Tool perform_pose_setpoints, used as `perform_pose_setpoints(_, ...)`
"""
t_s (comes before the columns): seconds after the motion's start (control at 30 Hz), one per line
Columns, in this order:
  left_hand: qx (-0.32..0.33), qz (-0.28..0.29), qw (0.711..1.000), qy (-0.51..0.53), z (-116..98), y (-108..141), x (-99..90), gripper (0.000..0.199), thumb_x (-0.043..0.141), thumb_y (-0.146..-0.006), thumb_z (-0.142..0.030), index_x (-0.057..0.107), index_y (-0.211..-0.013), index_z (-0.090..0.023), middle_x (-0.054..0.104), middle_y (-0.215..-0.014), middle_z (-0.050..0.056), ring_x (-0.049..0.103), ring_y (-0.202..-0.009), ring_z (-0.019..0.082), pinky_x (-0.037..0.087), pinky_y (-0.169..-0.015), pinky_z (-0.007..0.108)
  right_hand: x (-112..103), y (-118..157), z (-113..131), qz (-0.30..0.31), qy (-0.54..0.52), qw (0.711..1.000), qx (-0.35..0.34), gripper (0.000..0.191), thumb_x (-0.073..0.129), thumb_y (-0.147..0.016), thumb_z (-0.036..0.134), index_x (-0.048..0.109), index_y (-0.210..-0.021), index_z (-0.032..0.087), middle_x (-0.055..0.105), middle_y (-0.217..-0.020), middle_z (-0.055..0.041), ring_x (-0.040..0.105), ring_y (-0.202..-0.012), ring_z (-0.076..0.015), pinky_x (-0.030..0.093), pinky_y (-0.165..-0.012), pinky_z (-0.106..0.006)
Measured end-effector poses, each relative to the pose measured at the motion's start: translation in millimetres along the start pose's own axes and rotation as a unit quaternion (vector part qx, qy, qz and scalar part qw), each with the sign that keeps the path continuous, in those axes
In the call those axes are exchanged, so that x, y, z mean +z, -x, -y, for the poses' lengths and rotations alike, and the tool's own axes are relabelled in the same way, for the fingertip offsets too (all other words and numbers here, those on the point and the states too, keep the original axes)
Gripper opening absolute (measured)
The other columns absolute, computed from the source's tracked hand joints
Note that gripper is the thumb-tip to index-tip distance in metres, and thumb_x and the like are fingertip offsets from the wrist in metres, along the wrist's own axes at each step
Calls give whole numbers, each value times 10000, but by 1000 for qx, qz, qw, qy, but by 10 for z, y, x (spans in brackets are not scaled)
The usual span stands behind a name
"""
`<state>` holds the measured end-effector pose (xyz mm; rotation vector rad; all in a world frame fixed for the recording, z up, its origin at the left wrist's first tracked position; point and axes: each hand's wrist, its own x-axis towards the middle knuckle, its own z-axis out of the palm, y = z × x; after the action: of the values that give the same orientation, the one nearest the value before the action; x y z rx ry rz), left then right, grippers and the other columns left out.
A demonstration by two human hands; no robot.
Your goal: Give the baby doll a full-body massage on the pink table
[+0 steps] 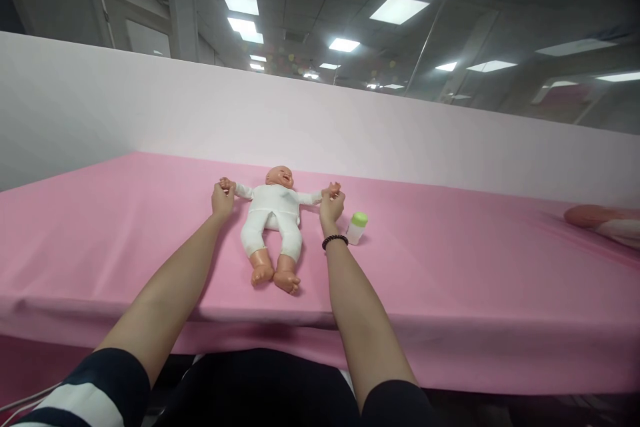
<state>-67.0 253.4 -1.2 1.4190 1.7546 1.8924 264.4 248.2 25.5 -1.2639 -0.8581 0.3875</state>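
A person stands at a pink-draped tabletop (450, 267), both bare arms stretched forward, gripping a baby doll (273, 210) by its two small hands. The single doll lies on its back in a white long-sleeved sleeper (273, 213), its head pointing away from the person, its bare plastic feet toward the near edge of the tabletop, and its arms spread wide.

The person's left hand (223, 199) closes around the doll's right hand, and the person's right hand (333, 205) closes around the doll's left hand. The two hands stay well apart, with the doll's torso between them.

One small baby bottle (357, 228) with a green cap stands on the pink cloth just beside the person's right hand, near the wrist, which wears one black beaded bracelet (335, 241). A navy-and-white striped sleeve (95, 393) covers the upper left arm, and a dark sleeve (395, 407) covers the upper right.

At the far right edge of the cloth lies one flesh-toned object with white wrapping (600, 221), cut off by the frame and too partial to identify. Behind the tabletop rises a pale pink partition (200, 107), with a doorway (135, 20) and glowing ceiling panels (397, 9) beyond it.
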Motion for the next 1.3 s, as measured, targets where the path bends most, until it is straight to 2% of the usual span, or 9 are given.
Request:
perform_pose_setpoints(0.17,301,168,930,-128,-267,222,51,268,532,-997,-315,577,-1233,-196,651,-1231,145,633,-1131,279,506,-1003,432,61,289,258,178,142,933,-280,316,539,-937,284,606,-1236,206,705,-1224,-90,663,-1035,-230,518,-890,-340)
perform_pose_setpoints(0.27,369,235,879,-192,-363,264,47,270,504,-1010,-314,622,-1229,-208,660,-1247,136,622,-1168,292,494,-1038,442,64,415,306,298,238,835,-396,319,553,-885,174,645,-1189,211,716,-1173,-84,653,-1040,-251,513,-853,-337)
perform_pose_setpoints(0.37,375,237,872,-208,-385,260,20,283,496,-1011,-313,628,-1243,-218,659,-1267,129,621,-1171,292,505,-1023,431,64,464,296,330,268,801,-422,321,523,-883,133,664,-1158,219,721,-1158,-76,643,-1060,-258,511,-845,-341)
perform_pose_setpoints(0.53,333,201,910,-142,-316,267,13,270,501,-1018,-394,607,-1200,-225,661,-1199,121,630,-1112,279,517,-979,429,88,410,264,270,189,876,-353,313,537,-912,220,635,-1209,207,711,-1188,-87,651,-1039,-245,517,-903,-364)
perform_pose_setpoints(0.7,182,96,979,11,-201,170,41,263,597,-954,-337,548,-1177,-205,649,-1193,126,643,-1085,252,528,-975,425,102,223,242,94,5,986,-135,317,558,-924,331,589,-1215,209,696,-1236,-76,667,-1062,-206,529,-927,-330)
perform_pose_setpoints(0.8,5,27,995,100,-144,51,26,229,653,-922,-340,530,-1070,-215,656,-1114,99,667,-1016,227,568,-913,401,60,61,149,-14,-44,997,60,322,553,-909,289,570,-1217,202,679,-1243,-89,666,-1081,-202,542,-925,-313)
perform_pose_setpoints(0.93,-184,13,969,167,-69,-90,-25,154,647,-903,-284,514,-937,-214,649,-940,71,692,-934,214,604,-824,364,-31,-101,-44,-45,-90,963,249,337,403,-944,229,514,-1259,187,661,-1167,-110,691,-988,-195,589,-772,-310)
perform_pose_setpoints(1.17,-182,2,972,146,-65,-102,-42,170,654,-888,-283,497,-891,-218,630,-872,52,687,-933,213,597,-795,332,-4,-89,-41,-53,-103,970,214,292,424,-961,306,545,-1189,168,670,-1116,-121,685,-975,-196,590,-758,-298)
perform_pose_setpoints(1.3,28,0,995,93,-209,71,32,182,642,-916,-282,530,-1045,-223,650,-1098,76,646,-1064,215,560,-927,361,95,82,160,-34,-68,996,49,319,517,-928,336,558,-1197,170,671,-1229,-134,670,-1059,-194,559,-859,-282)
